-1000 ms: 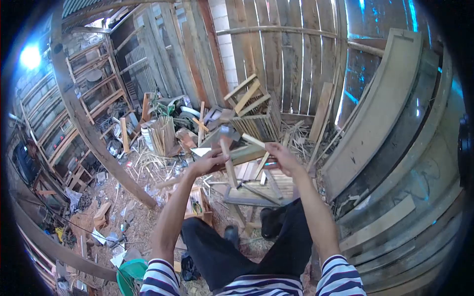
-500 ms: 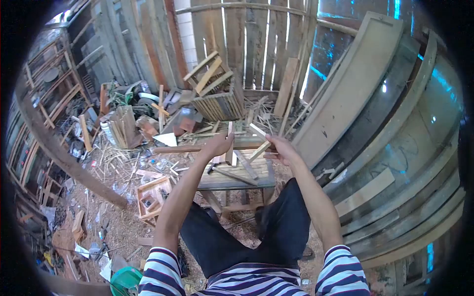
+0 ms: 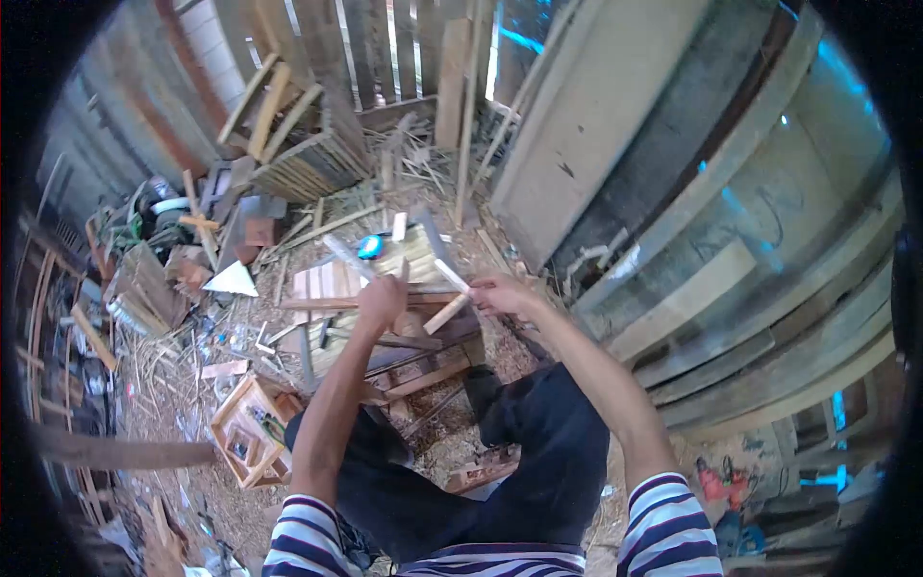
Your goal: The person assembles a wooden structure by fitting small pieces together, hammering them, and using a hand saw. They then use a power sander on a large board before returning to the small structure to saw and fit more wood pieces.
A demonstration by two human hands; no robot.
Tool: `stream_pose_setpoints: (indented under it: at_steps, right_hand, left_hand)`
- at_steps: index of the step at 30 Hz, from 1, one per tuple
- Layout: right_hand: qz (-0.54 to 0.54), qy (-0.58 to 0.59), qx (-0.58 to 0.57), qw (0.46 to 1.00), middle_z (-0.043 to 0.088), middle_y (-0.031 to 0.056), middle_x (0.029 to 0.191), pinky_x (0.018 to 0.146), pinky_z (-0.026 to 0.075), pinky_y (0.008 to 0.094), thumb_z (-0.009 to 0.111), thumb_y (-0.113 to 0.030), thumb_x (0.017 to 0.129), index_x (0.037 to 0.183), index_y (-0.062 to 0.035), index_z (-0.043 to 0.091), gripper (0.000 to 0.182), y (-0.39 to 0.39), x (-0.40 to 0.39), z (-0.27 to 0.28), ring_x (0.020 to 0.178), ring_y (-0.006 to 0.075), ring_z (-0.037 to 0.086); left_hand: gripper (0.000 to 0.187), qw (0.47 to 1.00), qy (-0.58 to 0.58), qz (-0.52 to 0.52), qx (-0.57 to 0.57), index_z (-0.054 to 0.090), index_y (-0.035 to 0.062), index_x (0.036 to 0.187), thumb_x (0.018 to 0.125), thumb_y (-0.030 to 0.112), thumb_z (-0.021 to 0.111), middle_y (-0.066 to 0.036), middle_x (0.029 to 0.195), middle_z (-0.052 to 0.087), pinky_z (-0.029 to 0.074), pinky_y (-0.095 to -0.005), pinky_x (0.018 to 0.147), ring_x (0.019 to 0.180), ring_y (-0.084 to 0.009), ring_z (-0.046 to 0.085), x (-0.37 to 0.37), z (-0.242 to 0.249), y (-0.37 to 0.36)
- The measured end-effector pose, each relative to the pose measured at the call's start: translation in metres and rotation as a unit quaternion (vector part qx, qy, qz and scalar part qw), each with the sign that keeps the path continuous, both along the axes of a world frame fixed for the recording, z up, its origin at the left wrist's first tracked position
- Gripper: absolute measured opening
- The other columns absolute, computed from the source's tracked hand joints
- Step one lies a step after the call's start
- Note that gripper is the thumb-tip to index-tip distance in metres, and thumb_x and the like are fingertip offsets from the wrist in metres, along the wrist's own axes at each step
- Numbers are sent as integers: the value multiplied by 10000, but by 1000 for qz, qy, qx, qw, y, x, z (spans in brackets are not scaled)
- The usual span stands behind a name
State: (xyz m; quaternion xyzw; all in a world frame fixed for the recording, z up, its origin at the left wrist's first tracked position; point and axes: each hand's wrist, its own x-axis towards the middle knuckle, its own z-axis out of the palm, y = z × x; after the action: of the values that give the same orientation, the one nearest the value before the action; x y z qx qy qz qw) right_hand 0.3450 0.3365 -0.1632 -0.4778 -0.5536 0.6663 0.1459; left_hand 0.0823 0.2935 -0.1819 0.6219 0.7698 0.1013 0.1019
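Observation:
My left hand [image 3: 383, 303] is closed on a short wooden piece [image 3: 404, 274] over the low workbench [image 3: 317, 279]. To its right, my right hand [image 3: 495, 295] pinches the joint of two pale wood strips [image 3: 452, 276], which meet at an angle; one points up and left, the other down and left. A blue tape measure [image 3: 370, 247] lies on the bench beyond my left hand. A long wooden bar [image 3: 322, 303] runs across the bench under my hands. Other loose strips lie around them.
A wooden box with tools [image 3: 252, 430] stands left of my legs. Behind the bench is a slatted crate [image 3: 312, 163] with wood on top. Large boards [image 3: 596, 115] lean at the right. A red tool [image 3: 721, 483] lies at the lower right. Scraps and shavings cover the floor.
The view has turned and tilted down, bringing the blue tape measure into sight. My hands are farther apart, and the joined strips have moved away from my left hand.

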Motion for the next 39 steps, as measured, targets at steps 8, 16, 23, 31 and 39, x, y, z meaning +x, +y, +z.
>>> stream_pose_setpoints:
  at_steps: [8,16,23,31,39]
  right_hand:
    - [-78,32,-36,996,656,113,1028,692,558,305,542,-189,956,1220,3,540,326,9,139,-73,840,181,655]
    - [-255,33,-135,957,635,37,811,540,465,302,586,-176,913,1026,-10,608,202,-66,219,-247,646,132,579]
    - [-62,-409,84,907,655,181,941,746,500,480,736,-297,741,1075,-7,548,481,-147,233,-289,902,366,635]
    - [-53,-482,87,870,654,183,915,774,498,429,756,-285,716,1110,-23,582,504,-169,232,-340,894,353,638]
    - [-171,-188,39,966,655,76,813,652,471,297,716,-134,805,956,-24,661,195,-123,231,-312,751,147,599]
  left_hand:
    - [254,982,-14,19,188,631,6,992,866,215,562,-259,835,646,502,-489,712,778,-433,627,34,22,-6]
    - [179,877,-458,-127,-70,591,-1,1042,974,143,508,-74,930,647,500,-288,747,863,-143,609,207,-20,-33]
    - [197,748,-591,-81,-291,599,-2,940,958,161,490,-47,774,624,494,-272,643,740,-135,617,248,-302,-36]
    - [240,689,-622,-16,-371,578,-8,799,897,208,550,-46,664,578,478,-324,541,581,-169,583,271,-366,-46]
    - [307,789,-530,87,-299,600,-13,1001,867,253,671,-124,903,664,529,-333,691,824,-233,653,290,-285,-28]
